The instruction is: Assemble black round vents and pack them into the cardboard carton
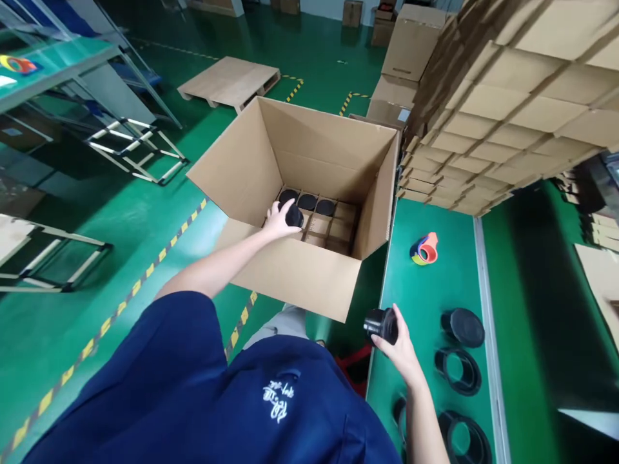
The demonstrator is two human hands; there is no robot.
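My left hand [280, 222] reaches into an open cardboard box [290, 264] and grips a black cylindrical part [294, 216] by its side. Just behind it, several black round parts [307, 202] sit in a row within the box's cardboard dividers [319, 224]. Over the near edge of the green table [406, 290], my right hand [399, 341] holds another black flanged cylinder [382, 325], turned on its side. Further black parts stand on the table, among them a black ring [458, 370] and a dark disc-topped piece [463, 327].
A roll of tape in an orange dispenser [425, 249] lies on the table. Stacked cardboard dividers [507, 96] rise at its far end. Beyond the box a wooden pallet [229, 80] rests on the green floor. White-framed stools [135, 148] stand at the left.
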